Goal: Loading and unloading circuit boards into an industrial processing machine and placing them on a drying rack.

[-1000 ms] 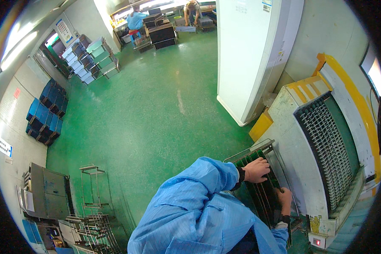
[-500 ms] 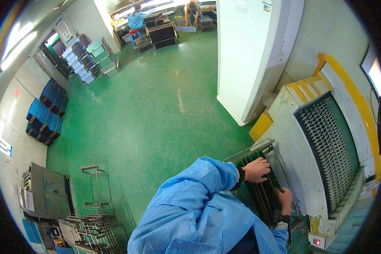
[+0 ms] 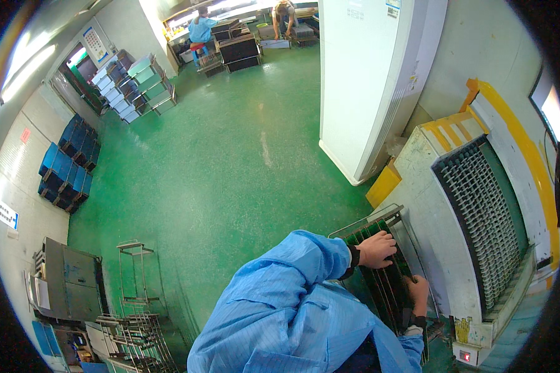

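Observation:
Thin dark panels stand in a row in a metal wire rack at the lower right. My left hand reaches across the far part of the row, with its fingers curled over the panels' top edges. Nearer to me, my right hand grips the right side of the row with bent fingers. Its fingertips are partly hidden among the panels. Both arms wear blue sleeves with dark cuffs, and the left sleeve covers part of the rack.
Right of the rack stands a machine with a roller conveyor opening. A tall white cabinet rises beyond. Empty metal racks stand at the lower left, blue bins along the left wall. Two people work at the far bench.

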Demonstrator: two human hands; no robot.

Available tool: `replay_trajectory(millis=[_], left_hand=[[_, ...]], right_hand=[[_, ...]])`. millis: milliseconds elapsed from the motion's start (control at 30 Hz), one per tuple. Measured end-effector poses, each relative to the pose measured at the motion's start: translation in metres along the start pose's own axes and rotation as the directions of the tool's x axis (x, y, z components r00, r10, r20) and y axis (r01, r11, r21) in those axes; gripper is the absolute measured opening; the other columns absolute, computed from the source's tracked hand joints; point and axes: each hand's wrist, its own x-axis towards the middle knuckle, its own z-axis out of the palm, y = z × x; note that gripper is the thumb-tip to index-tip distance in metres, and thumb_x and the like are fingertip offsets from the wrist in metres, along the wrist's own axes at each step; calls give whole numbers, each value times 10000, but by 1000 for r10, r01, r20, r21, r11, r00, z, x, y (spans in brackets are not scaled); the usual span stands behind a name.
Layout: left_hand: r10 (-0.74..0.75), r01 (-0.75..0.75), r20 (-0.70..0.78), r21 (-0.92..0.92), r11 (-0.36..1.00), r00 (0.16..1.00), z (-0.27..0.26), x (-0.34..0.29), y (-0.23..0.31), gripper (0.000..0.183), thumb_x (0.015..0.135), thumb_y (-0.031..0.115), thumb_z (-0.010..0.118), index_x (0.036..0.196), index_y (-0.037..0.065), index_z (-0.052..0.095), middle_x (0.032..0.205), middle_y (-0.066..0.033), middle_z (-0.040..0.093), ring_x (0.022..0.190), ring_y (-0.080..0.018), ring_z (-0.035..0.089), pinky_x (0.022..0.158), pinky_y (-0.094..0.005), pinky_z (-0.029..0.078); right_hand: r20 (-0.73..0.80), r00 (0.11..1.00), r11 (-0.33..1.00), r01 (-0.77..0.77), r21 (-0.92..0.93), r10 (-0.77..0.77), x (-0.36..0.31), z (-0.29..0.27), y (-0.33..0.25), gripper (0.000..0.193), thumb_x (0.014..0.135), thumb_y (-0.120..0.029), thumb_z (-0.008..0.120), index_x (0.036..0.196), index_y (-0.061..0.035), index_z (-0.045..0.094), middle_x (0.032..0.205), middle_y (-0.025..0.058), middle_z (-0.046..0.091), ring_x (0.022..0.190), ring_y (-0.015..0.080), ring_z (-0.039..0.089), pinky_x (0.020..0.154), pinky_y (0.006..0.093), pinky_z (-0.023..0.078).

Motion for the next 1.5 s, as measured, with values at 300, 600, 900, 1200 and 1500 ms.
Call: replay_trajectory(millis=[300,600,900,1200,1500], left_hand=[[-10,10,11,-5,1000,1000,-1,0,1,319,779,349,811,924,84,707,980,-98,631,1030,-297,586,951,-439,463],[15,-16,-21,-6,1000,1000,2,-1,-1,315,801,353,810,895,91,664,978,-97,595,1017,-310,566,935,-451,465],[7,-7,0,-2,1000,1000,-3,-1,1,310,814,356,802,909,92,672,991,-97,603,1029,-309,569,950,-449,463],[-3,3,12,-4,1000,1000,-3,-1,1,306,819,356,798,911,91,674,993,-96,596,1033,-309,566,957,-447,457],[13,-13,-14,-2,1000,1000,-1,-1,0,308,814,350,798,917,92,667,987,-96,594,1029,-309,566,956,-450,457]], right_hand=[[70,997,1000,-26,-2,26,-1,-8,-9,502,863,-480,801,964,10,772,876,226,739,805,379,720,734,458,530],[102,991,996,-81,-36,85,3,-5,-5,559,850,-550,802,1010,-14,797,935,211,765,870,376,745,778,446,556],[3,1000,1000,6,19,-6,4,4,6,476,857,-446,798,868,28,748,743,211,688,667,317,660,653,451,488],[112,991,998,-68,-13,69,6,0,4,523,857,-524,794,1001,-21,790,911,206,760,852,384,736,767,462,549],[-10,1000,997,15,73,-14,1,3,3,495,854,-437,803,853,52,726,729,224,667,638,313,614,642,442,477]])
